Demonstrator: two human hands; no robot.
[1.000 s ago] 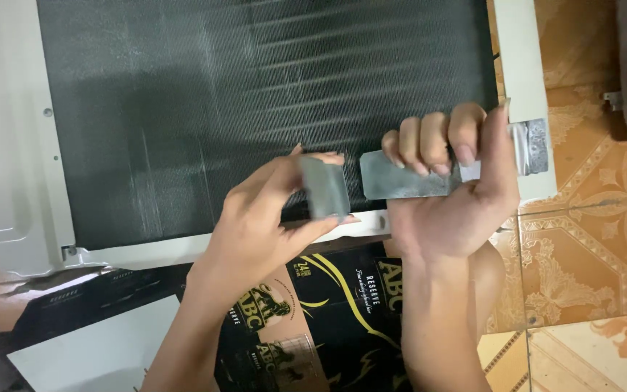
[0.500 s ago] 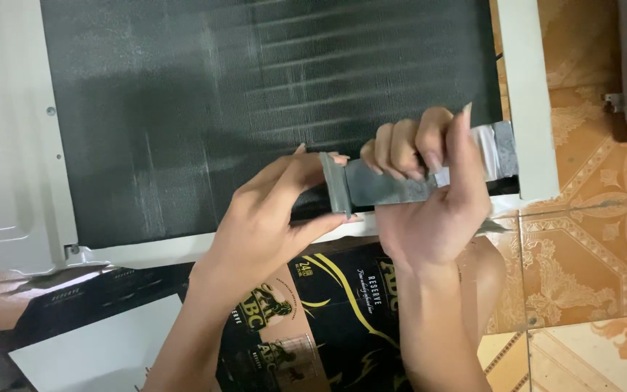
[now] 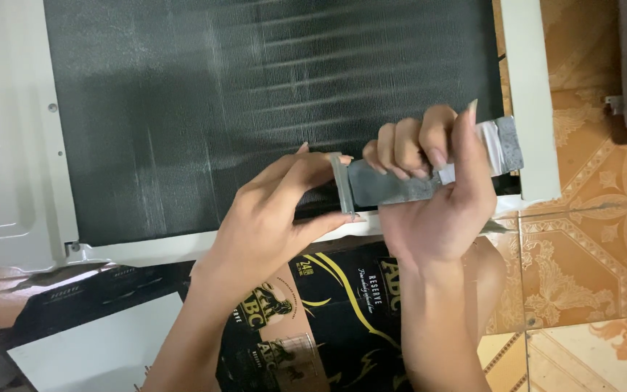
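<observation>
Right hand (image 3: 437,210) wrapped tight around the handle of a grey fin comb (image 3: 393,187); left hand (image 3: 277,218) pinches its head against the black condenser coil (image 3: 270,94). Lower right band of fins under the comb — most of the coil face looks uncombed, streaky.

tool: grey flat metal comb (image 3: 393,187) with tape-wrapped handle | pose: lying sideways, blade end left | place: pressed against the dark finned coil (image 3: 255,94), near its lower edge | state: gripped at both ends

Both hands (image 3: 429,210) grip perhaps tape (image 3: 393,187).
</observation>
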